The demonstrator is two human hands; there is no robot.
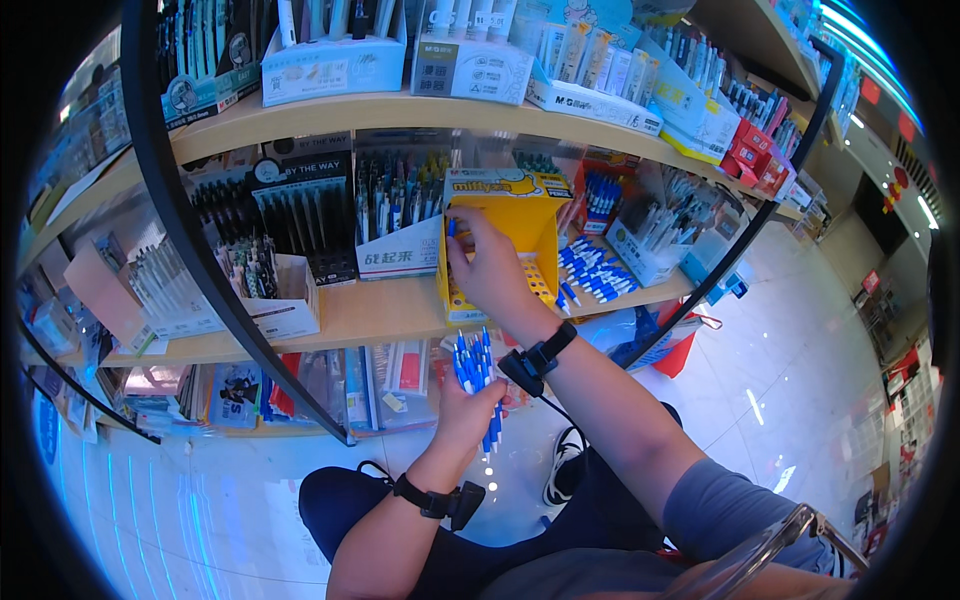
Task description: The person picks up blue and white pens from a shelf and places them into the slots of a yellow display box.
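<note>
My left hand (pixel 461 412) grips a bundle of blue-and-white click pens (pixel 472 364) below the edge of the middle shelf. Above it, my right hand (pixel 486 262) reaches into a yellow cardboard display box (pixel 541 225). A blue pen (pixel 451 227) shows between its fingertips at the box's left side; the pen's lower part is hidden. Rows of round holes (pixel 536 277) line the holder inside the box, partly covered by my hand. Just right of the box, a loose pile of the same blue-and-white pens (pixel 596 271) lies on the wooden shelf (pixel 375 307).
Pen display boxes (pixel 397 244) flank the yellow box, with a white carton of pens (pixel 281 315) farther left. The upper shelf (pixel 375 116) overhangs them. Black metal posts (pixel 225 300) cross the left and right sides. Packaged stationery (pixel 405 382) fills the lowest shelf.
</note>
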